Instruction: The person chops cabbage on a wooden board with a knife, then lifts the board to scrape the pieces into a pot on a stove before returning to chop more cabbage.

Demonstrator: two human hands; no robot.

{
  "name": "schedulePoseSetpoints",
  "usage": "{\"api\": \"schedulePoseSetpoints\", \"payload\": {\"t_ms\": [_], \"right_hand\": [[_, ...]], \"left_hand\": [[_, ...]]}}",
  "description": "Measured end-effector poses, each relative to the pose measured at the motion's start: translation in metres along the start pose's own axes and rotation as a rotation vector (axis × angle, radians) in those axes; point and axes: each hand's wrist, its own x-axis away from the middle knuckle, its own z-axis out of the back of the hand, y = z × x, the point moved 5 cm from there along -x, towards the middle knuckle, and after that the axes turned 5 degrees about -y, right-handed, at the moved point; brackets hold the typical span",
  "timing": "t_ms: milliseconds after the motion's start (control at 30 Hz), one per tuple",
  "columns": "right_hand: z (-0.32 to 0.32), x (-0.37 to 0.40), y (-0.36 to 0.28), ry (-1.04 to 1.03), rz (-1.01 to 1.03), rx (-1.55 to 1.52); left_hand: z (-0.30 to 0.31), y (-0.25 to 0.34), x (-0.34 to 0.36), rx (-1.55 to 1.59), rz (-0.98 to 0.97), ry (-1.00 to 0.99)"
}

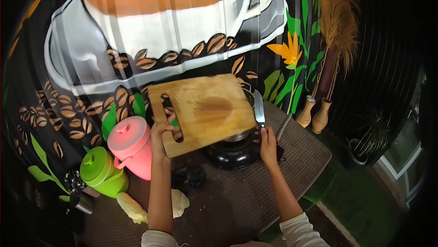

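Observation:
My left hand (163, 130) grips a wooden cutting board (200, 133) by its slotted handle end. The board is raised and tilted above the table, with a wet, darker patch at its middle. In my right hand (268, 141) a knife (259, 108) points upward, its blade close to the board's right edge. Behind and below the board stands a black stove (230, 159) with a metal pot (239, 136) on it. The board hides most of the pot and whatever is inside.
On the brown woven table (228, 201), a pink lidded jug (132, 149) and a green lidded jug (102, 171) stand at left. Cabbage leaves (131, 207) lie near my left forearm. Metal cups with utensils (82, 199) sit at the left edge. Vases (321, 117) stand beyond the table.

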Motion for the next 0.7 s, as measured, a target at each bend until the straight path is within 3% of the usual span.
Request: {"api": "schedulePoseSetpoints", "payload": {"t_ms": [67, 167, 267, 400, 600, 700], "right_hand": [[0.0, 0.032, 0.005, -0.072, -0.249, -0.376], [-0.005, 0.087, -0.027, -0.212, -0.33, -0.653], [-0.005, 0.146, -0.029, -0.118, -0.449, -0.461], [-0.001, 0.234, 0.025, 0.049, -0.614, -0.3], [0.006, 0.349, 0.048, 0.206, -0.783, -0.127], [0.011, 0.388, 0.057, 0.336, -0.701, -0.047]], "left_hand": [[0.018, -0.008, 0.031, 0.082, 0.161, -0.001], [0.076, -0.032, 0.066, 0.135, 0.277, -0.025], [0.108, -0.05, 0.111, 0.077, 0.384, 0.037], [0.136, -0.073, 0.171, 0.209, 0.562, -0.124], [0.185, -0.074, 0.26, -0.213, 0.744, -0.185], [0.197, -0.085, 0.285, -0.271, 0.885, -0.327]]}}
